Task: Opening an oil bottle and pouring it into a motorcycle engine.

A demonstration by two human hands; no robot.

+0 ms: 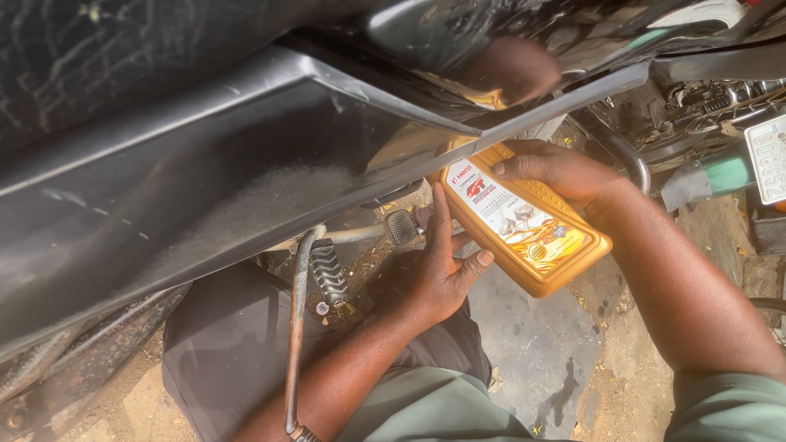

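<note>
Two hands are busy under the glossy black motorcycle body panel [246, 164]. Right hand [565, 173] is clamped around the golden-yellow plastic oil bottle [528, 233], tilted, its neck hidden behind the panel's edge. Left hand [438, 274] is spread open, fingertips up against the bottle's side, gripping nothing. Beside it sit the ridged metal foot peg [403, 227] and a rusty bent lever [295, 327]. Below lies stained concrete floor [532, 336], patchy with dirt, in bright sunlight.

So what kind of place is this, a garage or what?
Probably an outdoor roadside motorcycle repair spot: a black motorcycle body, its foot peg, bare dirt ground, and an orange oil bottle in the right hand.
</note>
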